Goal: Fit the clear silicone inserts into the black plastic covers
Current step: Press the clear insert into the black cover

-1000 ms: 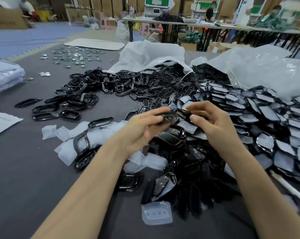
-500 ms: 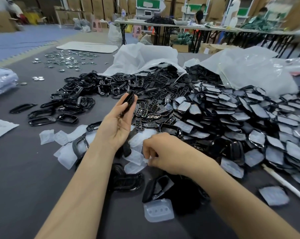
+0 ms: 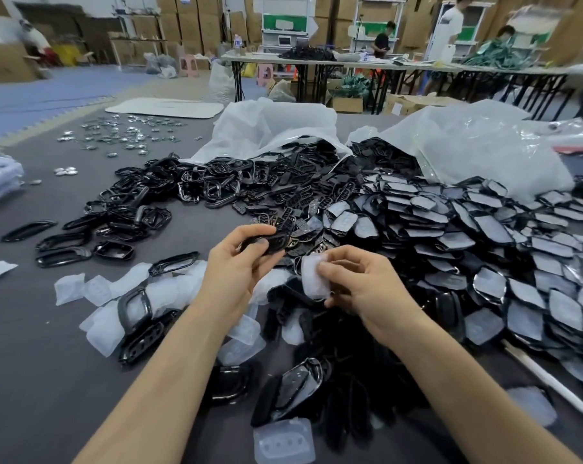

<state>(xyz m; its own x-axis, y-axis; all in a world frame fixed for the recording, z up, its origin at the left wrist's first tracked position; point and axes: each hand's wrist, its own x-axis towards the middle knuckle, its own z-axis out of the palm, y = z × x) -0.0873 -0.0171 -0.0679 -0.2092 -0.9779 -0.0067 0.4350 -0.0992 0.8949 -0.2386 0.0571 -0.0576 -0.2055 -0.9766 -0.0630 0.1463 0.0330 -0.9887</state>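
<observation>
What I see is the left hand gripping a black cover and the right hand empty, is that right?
Not quite. The left hand does grip a black cover, but the right hand is not empty: it pinches a clear silicone insert, as the head view shows.

Glossy black plastic cover (image 3: 266, 242), frosted clear silicone insert (image 3: 313, 279), matt grey table (image 3: 32, 346).
</observation>
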